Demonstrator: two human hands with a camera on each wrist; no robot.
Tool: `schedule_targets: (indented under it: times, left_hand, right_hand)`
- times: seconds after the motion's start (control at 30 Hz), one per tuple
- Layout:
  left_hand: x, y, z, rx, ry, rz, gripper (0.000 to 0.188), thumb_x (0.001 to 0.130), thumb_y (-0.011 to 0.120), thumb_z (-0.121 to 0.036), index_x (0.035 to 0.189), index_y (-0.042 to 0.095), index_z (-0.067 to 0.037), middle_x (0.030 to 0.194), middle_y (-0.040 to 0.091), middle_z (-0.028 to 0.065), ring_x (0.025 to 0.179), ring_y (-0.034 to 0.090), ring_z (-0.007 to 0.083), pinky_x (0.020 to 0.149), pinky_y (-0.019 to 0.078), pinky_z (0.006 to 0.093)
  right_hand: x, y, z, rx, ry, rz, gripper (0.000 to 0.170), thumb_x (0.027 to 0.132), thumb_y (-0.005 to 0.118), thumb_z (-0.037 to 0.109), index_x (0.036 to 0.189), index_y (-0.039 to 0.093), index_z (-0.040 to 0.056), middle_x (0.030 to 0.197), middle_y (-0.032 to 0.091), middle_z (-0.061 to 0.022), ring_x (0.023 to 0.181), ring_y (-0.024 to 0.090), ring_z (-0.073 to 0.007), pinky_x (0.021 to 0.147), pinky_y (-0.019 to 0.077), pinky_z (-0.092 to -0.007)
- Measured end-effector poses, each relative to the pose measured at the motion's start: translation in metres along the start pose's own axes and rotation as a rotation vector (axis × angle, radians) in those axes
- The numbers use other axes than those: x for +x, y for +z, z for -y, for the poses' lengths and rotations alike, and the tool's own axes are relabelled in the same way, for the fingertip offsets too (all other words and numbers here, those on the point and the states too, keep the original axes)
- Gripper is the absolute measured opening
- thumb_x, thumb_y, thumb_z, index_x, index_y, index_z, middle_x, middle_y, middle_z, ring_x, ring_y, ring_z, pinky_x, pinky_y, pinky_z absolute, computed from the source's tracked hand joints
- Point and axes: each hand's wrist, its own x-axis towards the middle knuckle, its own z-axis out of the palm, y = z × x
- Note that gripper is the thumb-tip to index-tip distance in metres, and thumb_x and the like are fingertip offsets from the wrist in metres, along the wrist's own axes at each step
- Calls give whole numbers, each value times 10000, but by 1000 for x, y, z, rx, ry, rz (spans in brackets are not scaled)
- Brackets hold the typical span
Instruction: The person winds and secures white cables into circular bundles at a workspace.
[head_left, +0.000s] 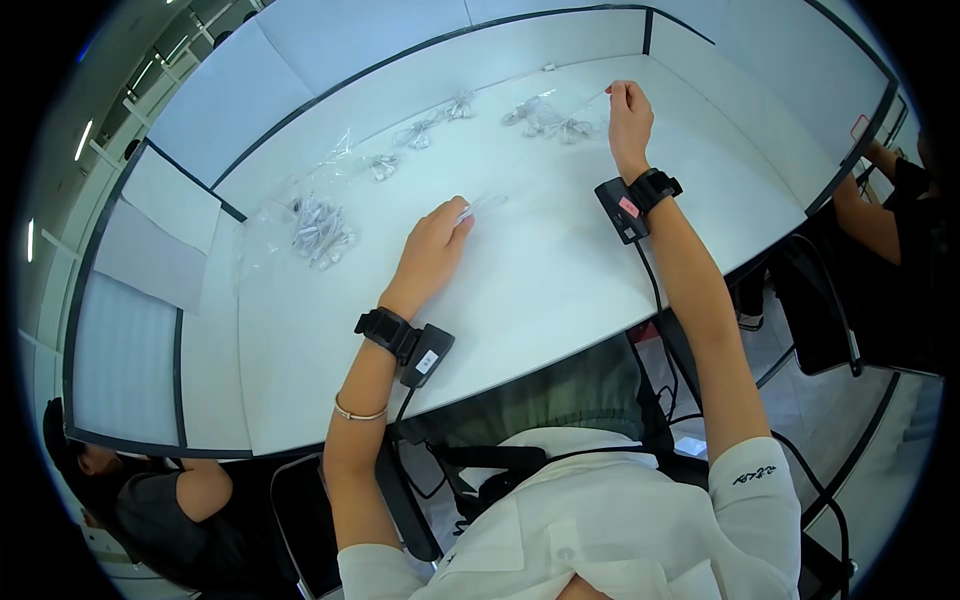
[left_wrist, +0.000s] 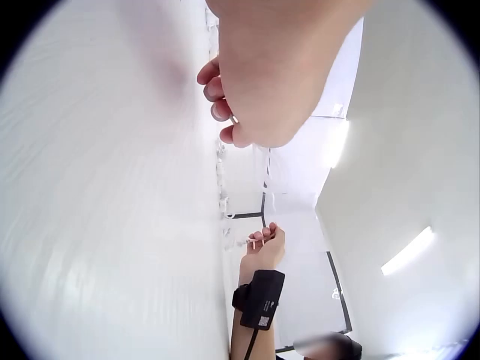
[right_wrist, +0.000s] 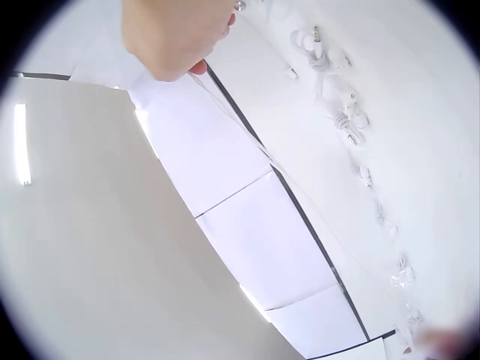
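A thin white earphone cable (right_wrist: 270, 161) stretches between the two hands in the right wrist view. My right hand (head_left: 630, 120), raised over the table's far right part, pinches one end of it between curled fingers. Lower and nearer the middle, my left hand (head_left: 435, 248) grips a looped white part of the cable (head_left: 487, 206) that sticks out past its fingertips. Both hands also show in the left wrist view, the left hand (left_wrist: 274, 75) close by with fingers curled, the right hand (left_wrist: 262, 247) farther off. The palms hide most of what is held.
Coiled white earphones (head_left: 548, 122) lie toward the back, with smaller coiled bundles (head_left: 415, 134) left of them. A larger heap of white cables (head_left: 320, 232) rests on clear plastic at the left. Low white partitions (head_left: 590, 42) wall the table; people sit beyond both sides.
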Motion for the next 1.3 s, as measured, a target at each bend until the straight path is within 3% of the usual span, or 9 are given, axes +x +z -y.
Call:
schedule_targets:
  times: [0.1,0.37,0.6,0.7,0.73,0.87,1.03,1.23,1.3]
  left_hand:
    - [1,1,-2,-104,-161,49,211,931,445,-213,946,474,-5,740,541,187,693,522,348,645,412,387]
    - [4,-11,45,-427,-236,-377,286,949,419,-246,956,590,-16,651,561,31,517,457,59,486,365,245]
    - [-9,-35,120,-214,-269,-662,224,796,441,-46,932,615,-9,824,625,95,740,564,109,686,444,238]
    - [-13,-41,118,-185,-240,-610,313,748,430,8,1003,608,-27,928,626,105,842,577,137,775,436,231]
    - [-13,-43,114,-219,-283,-595,342,744,431,15,1043,591,-34,969,615,103,867,571,145,783,434,235]
    - [-9,-34,98,-400,-369,-529,484,735,433,39,1204,497,-62,1142,543,102,972,536,167,807,428,249]
    - [-2,-21,97,-624,-277,-441,615,759,417,24,1360,352,-89,1327,417,132,1161,463,253,911,398,311]
    - [31,1,78,-218,-284,-418,444,827,495,-79,1262,450,-3,1276,489,188,1197,457,307,997,348,353]
    - [44,9,80,-156,-286,-446,414,824,500,-80,1229,480,2,1254,502,197,1186,463,324,996,349,357]
  right_hand:
    - [0,-3,-3,-88,16,19,288,872,466,289,826,627,55,683,592,-66,633,539,-183,626,410,-314]
    - [13,-4,-39,-143,39,-102,294,873,450,297,847,642,77,773,641,-86,717,597,-256,673,440,-343]
    - [34,-22,-58,-228,-13,-176,289,869,451,295,862,653,90,780,645,-89,740,610,-270,674,439,-339]
    - [48,-44,-65,-400,-20,-113,276,866,452,291,872,661,111,804,640,-79,777,607,-250,761,420,-364]
    - [57,-52,-73,-506,0,-16,231,842,479,263,948,650,149,934,621,-75,891,581,-238,859,373,-428]
    - [62,-60,-74,-740,-395,-56,323,778,542,192,1097,567,144,1117,545,-101,1034,512,-265,881,366,-453]
    - [35,-5,-13,-415,-784,148,349,727,587,75,1073,546,84,1093,545,-141,1045,501,-319,873,401,-410]
    - [-66,96,21,58,-541,577,342,806,558,97,1139,494,52,1138,475,-158,1073,462,-309,918,371,-371]
    - [-92,113,32,193,-295,750,338,841,536,145,1160,478,46,1135,460,-151,1064,463,-295,913,377,-357]
